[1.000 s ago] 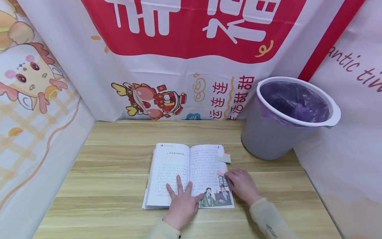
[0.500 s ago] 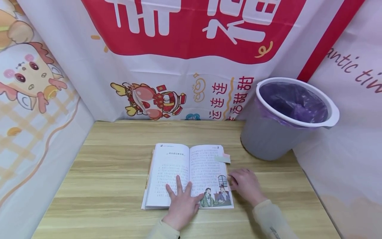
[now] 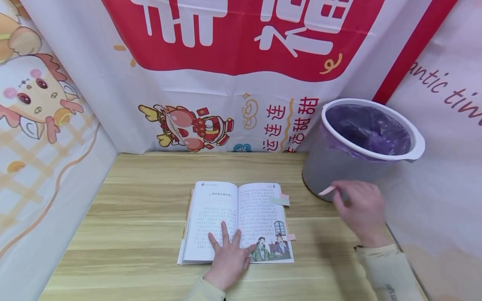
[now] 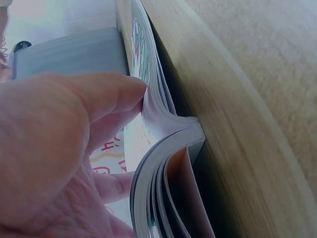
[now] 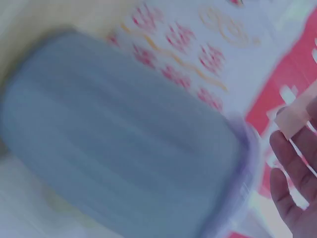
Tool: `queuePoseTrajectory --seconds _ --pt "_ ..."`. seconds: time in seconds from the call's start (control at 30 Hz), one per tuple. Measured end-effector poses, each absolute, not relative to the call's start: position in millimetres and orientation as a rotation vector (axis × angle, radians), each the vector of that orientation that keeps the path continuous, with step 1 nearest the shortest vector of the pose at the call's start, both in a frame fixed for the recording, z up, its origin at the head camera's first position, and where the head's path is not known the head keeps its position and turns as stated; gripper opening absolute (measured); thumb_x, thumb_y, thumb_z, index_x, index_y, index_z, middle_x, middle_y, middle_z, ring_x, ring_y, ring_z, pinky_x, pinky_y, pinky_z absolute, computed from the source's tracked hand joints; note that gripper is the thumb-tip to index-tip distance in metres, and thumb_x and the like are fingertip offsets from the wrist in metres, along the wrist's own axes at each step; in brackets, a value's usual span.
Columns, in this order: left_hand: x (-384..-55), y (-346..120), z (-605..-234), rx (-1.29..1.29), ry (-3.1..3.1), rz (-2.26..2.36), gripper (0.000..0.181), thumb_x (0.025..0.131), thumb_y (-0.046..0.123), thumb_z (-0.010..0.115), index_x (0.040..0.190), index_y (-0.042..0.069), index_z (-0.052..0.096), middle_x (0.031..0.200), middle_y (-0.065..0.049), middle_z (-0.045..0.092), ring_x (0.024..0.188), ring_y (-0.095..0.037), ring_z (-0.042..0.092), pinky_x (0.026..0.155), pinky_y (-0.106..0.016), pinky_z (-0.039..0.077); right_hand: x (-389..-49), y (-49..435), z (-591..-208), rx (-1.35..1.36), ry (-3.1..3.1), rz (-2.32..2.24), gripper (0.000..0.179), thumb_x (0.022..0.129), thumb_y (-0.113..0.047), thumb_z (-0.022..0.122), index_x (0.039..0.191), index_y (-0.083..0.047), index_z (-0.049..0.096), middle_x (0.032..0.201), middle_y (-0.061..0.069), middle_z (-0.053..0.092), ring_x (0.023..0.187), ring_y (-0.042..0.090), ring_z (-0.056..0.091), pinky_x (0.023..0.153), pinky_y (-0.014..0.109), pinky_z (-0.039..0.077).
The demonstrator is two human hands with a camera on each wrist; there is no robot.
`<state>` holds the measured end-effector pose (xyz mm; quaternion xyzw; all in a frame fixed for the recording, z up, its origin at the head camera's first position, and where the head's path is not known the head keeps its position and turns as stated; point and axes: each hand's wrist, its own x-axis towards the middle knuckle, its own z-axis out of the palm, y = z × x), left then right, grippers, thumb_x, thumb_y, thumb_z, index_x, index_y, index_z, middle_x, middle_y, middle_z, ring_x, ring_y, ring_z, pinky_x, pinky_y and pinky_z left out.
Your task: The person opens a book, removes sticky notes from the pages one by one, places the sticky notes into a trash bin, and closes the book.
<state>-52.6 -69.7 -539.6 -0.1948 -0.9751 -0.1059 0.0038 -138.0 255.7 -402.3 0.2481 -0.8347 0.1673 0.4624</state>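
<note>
An open book [image 3: 260, 209] with printed pages and a coloured drawing lies flat on the table. My left hand [image 3: 228, 259] rests on its lower middle with fingers spread, pressing the pages; the left wrist view shows the thumb on the page beside the fold. Off to the book's right, my right hand [image 3: 361, 209] pinches a small pink sticky tab [image 3: 326, 190] above the table. That sticky tab [image 5: 293, 121] shows between the fingers in the right wrist view. A pale green sticky tab [image 3: 279, 201] and a pink one [image 3: 291, 237] stick out from the right page's edge.
A grey trash bin [image 3: 331, 167] lined with a purple bag [image 3: 376, 138] stands at the table's back right, just behind my right hand. Printed cloth [image 3: 211, 83] hangs along the back and both sides. Wood tabletop [image 3: 139, 217] surrounds the book.
My right hand has left the right page's edge, carrying the pink tab right and up toward the bin. Another pink tab at the edge is now uncovered. The left hand stays put.
</note>
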Motion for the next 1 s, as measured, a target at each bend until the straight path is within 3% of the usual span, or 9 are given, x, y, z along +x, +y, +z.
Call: queuePoseTrajectory --seconds 0.3,0.4,0.7,1.0 --pt "-53 -72 -541 -0.616 -3.053 -0.346 0.035 0.087 0.039 0.071 0.122 0.039 0.07 0.141 -0.021 0.051 0.134 -0.067 0.016 0.089 -0.09 0.01 -161 298 -322 0.292 -2.085 0.247 0.024 0.093 -0.013 0.059 0.103 0.001 0.075 0.089 0.023 0.071 0.072 0.046 0.062 0.056 0.056 0.04" --pt "-53 -73 -540 -0.62 -3.049 -0.356 0.035 0.087 0.039 0.071 0.122 0.039 0.07 0.141 -0.021 0.051 0.134 -0.067 0.016 0.089 -0.09 0.01 -178 310 -308 0.213 -2.223 0.21 0.024 0.094 -0.01 0.061 0.109 0.004 0.072 0.095 0.028 0.07 0.077 0.049 0.061 0.061 0.059 0.043" --pt "-52 -73 -540 -0.619 -3.06 -0.367 0.036 0.087 0.038 0.071 0.122 0.041 0.07 0.141 -0.02 0.051 0.134 -0.067 0.016 0.089 -0.09 0.01 -223 331 -298 0.088 -2.684 0.144 0.022 0.092 -0.009 0.063 0.107 0.006 0.068 0.096 0.033 0.065 0.084 0.048 0.058 0.074 0.066 0.048" --pt "-53 -72 -543 -0.623 -3.036 -0.363 0.035 0.086 0.037 0.071 0.121 0.04 0.071 0.14 -0.02 0.052 0.133 -0.067 0.018 0.088 -0.09 0.011 -252 336 -300 0.125 -2.76 0.158 0.025 0.093 -0.015 0.057 0.102 0.004 0.07 0.085 0.028 0.067 0.071 0.044 0.057 0.059 0.059 0.047"
